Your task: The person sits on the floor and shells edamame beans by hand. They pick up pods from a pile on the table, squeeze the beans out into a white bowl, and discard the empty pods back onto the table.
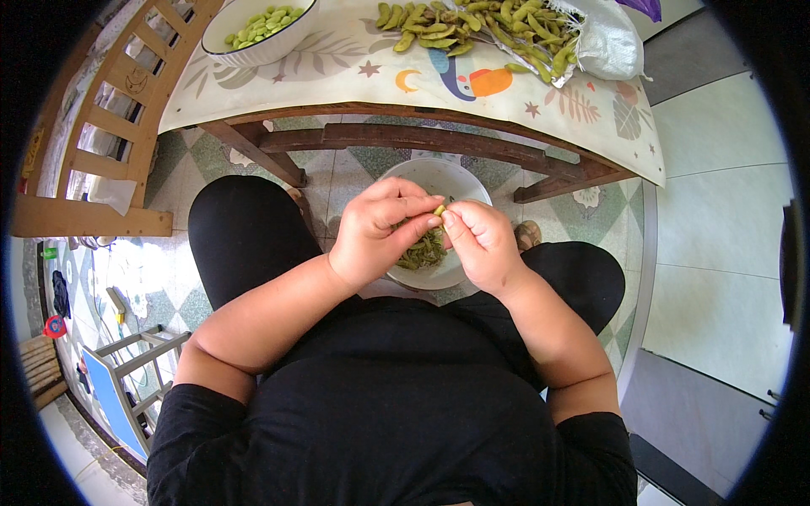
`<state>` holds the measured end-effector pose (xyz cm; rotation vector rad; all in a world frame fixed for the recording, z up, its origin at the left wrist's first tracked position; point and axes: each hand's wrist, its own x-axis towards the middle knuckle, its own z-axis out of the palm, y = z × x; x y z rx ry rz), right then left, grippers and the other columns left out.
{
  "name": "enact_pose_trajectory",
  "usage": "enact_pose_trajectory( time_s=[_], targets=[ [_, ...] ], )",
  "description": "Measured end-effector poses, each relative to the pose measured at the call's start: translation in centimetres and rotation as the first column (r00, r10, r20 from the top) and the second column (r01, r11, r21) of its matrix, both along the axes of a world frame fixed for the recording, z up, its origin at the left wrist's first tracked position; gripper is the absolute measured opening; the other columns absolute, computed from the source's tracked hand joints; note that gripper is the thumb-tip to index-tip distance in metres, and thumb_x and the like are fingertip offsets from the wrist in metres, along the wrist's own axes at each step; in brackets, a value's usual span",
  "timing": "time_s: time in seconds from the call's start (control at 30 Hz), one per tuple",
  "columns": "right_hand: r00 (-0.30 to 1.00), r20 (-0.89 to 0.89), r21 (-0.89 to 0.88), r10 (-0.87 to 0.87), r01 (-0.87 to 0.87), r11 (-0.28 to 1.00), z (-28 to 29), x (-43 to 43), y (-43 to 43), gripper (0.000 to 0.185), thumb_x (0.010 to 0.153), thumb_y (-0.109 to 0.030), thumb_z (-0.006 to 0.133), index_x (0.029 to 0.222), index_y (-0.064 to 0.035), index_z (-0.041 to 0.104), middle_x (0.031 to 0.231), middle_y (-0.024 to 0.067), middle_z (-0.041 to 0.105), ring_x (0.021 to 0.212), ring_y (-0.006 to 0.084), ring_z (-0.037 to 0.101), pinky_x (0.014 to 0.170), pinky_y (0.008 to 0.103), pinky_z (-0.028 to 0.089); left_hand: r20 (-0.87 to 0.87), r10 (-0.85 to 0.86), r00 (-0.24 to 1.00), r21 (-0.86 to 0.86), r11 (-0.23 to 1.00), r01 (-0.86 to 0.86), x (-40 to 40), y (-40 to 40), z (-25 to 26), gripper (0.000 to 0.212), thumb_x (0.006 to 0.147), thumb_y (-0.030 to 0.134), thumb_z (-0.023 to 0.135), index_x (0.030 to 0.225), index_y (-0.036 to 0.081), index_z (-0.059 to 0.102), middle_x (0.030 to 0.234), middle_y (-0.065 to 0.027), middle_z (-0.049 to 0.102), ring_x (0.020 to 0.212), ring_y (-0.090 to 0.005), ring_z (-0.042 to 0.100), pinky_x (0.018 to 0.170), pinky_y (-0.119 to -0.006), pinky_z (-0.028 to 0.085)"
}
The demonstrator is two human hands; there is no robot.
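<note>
Between the fingertips of my left hand (pixel 386 228) and my right hand (pixel 484 243) is a small green soybean pod (pixel 439 211), mostly covered by the fingers. Both hands are over a white bucket (pixel 465 174) on the floor, which holds green pod shells (pixel 423 253). A white ribbed bowl (pixel 253 57) with shelled green beans (pixel 264 25) stands at the table's left. Unshelled pods (pixel 436 31) lie heaped on the table's far side, beside and partly on a white woven sack (pixel 607 41).
The table (pixel 354 85) has a printed cover, and its wooden edge lies just beyond the bucket. A wooden slatted rail (pixel 114 120) stands at the left. A folding stool with a blue top (pixel 114 405) is at the lower left. Pale cabinets (pixel 721 215) line the right.
</note>
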<state>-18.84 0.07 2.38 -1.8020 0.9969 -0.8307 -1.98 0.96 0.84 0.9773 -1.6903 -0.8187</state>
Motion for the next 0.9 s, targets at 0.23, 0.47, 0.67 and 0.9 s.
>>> enact_pose_trajectory(
  time_s=[0.23, 0.47, 0.67, 0.9],
  targets=[
    [0.993, -0.11, -0.121, -0.034, 0.021, 0.992, -0.1, 0.1, -0.2, 0.016, 0.084, -0.011, 0.048, 0.075, 0.0015, 0.053, 0.065, 0.0118, 0.051, 0.059, 0.0247, 0.051, 0.054, 0.0333, 0.04, 0.018, -0.018, 1.0, 0.011, 1.0, 0.018, -0.1, 0.0, 0.0, 0.018, 0.071, -0.001, 0.063, 0.088, 0.003, 0.06, 0.085, -0.008, 0.056, 0.073, -0.0153, 0.055, 0.064, -0.024, 0.045],
    [0.965, 0.23, 0.679, -0.128, -0.065, 0.731, -0.2, -0.3, -0.8, 0.019, 0.086, -0.02, 0.05, 0.091, -0.002, 0.054, 0.068, 0.0018, 0.054, 0.057, 0.007, 0.05, 0.05, 0.0183, 0.041, -0.724, 0.232, 0.65, 0.537, 0.78, 0.32, -0.1, -0.6, -1.0, 0.008, 0.085, 0.008, 0.044, 0.092, 0.005, 0.046, 0.087, -0.0062, 0.054, 0.069, -0.012, 0.05, 0.062, -0.023, 0.041],
    [0.874, 0.408, 0.749, -0.264, -0.155, 0.645, -0.6, -0.5, -1.0, 0.017, 0.084, -0.019, 0.054, 0.083, -0.0018, 0.054, 0.069, 0.0047, 0.056, 0.055, 0.0099, 0.053, 0.048, 0.0215, 0.045, -0.67, 0.17, 0.722, 0.625, 0.653, 0.426, -0.4, -0.1, -0.9, 0.01, 0.084, 0.013, 0.052, 0.09, 0.006, 0.051, 0.079, -0.0004, 0.054, 0.063, -0.0077, 0.047, 0.056, -0.02, 0.038],
    [0.876, 0.426, 0.785, -0.225, -0.235, 0.573, -0.5, -0.8, -1.0, 0.018, 0.081, -0.021, 0.058, 0.082, -0.0041, 0.053, 0.065, 0.0051, 0.055, 0.051, 0.0114, 0.051, 0.046, 0.023, 0.044, -0.679, 0.163, 0.716, 0.619, 0.651, 0.44, -0.5, 0.0, -0.9, 0.011, 0.08, 0.011, 0.059, 0.089, 0.005, 0.055, 0.076, 0.0008, 0.056, 0.062, -0.0068, 0.047, 0.057, -0.019, 0.038]
  ],
)
